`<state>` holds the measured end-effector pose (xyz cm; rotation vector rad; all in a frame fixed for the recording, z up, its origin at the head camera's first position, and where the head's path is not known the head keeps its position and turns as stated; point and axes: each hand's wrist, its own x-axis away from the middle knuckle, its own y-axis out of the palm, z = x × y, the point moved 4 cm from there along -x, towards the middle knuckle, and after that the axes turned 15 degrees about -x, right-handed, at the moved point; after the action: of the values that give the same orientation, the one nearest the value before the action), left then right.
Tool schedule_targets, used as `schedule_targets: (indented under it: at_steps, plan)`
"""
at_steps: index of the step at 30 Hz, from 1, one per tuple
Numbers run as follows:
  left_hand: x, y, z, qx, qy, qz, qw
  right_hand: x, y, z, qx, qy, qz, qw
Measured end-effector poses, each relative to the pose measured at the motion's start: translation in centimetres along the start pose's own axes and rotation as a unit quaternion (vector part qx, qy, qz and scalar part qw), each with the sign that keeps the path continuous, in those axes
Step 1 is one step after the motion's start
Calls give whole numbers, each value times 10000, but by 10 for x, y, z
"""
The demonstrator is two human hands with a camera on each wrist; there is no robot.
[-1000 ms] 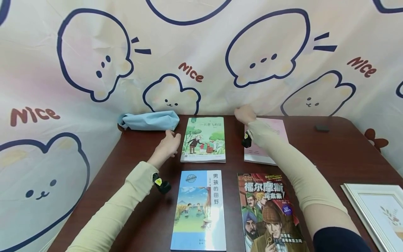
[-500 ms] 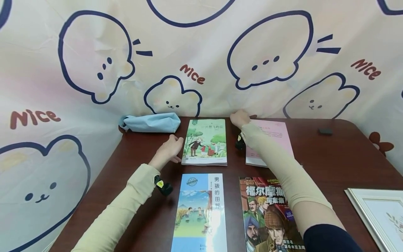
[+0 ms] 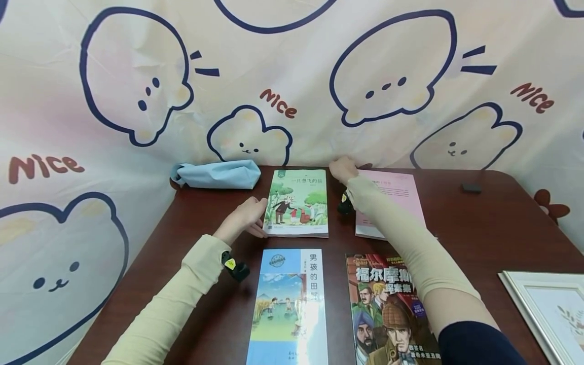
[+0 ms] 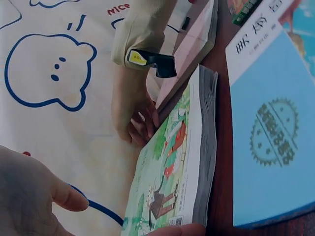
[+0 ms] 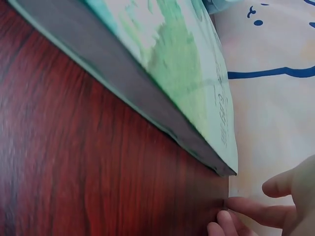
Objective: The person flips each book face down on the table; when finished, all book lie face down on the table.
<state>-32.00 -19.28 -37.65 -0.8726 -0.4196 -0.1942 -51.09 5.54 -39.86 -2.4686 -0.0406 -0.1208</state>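
A green-covered storybook (image 3: 298,203) lies flat near the table's far edge. My left hand (image 3: 242,218) is at its left side, with fingers against the book's edge; in the left wrist view the thumb stands apart from the cover. Beyond the book's far right corner, my right hand (image 3: 343,169) is at the table's back edge. Its fingers (image 5: 256,209) are loosely bent near that edge and apart from the book in the right wrist view. A pink book (image 3: 403,192) lies to the right, partly covered by my right sleeve.
Nearer me lie a blue book (image 3: 283,304) and a detective comic book (image 3: 394,324). A rolled light-blue cloth (image 3: 219,175) sits at the back left. At right are a white picture frame (image 3: 547,280) and a small dark block (image 3: 471,188). A printed curtain (image 3: 310,137) hangs behind.
My left hand has come slightly down and right, up to the green storybook's left edge. My right hand has shifted left, from the pink book's corner toward the green storybook.
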Motion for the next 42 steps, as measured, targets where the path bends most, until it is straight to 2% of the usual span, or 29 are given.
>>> schedule_targets:
  at_steps: [8,15,18,26,30,37,42]
  plan:
    - [3,2,3,461,-97,-164,9988,5,12,-7,-568,-3,-355,9978]
    - [5,3,3,944,-197,-219,9951,4,22,-7,-1335,-70,-837,9875]
    - [4,4,2,1034,-204,-238,9942,2,25,-5,-1384,-5,-990,9854]
    - [4,4,2,1078,-130,-156,9940,-2,24,-7,-1209,133,-861,9888]
    - [6,3,3,957,-165,-119,9952,-2,22,-6,-1666,242,-1121,9793]
    - [6,2,4,864,-112,-78,9962,2,20,-2,-2508,461,-1860,9489]
    - [5,4,3,856,-163,-9,9962,-1,21,7,-2737,642,-2019,9382]
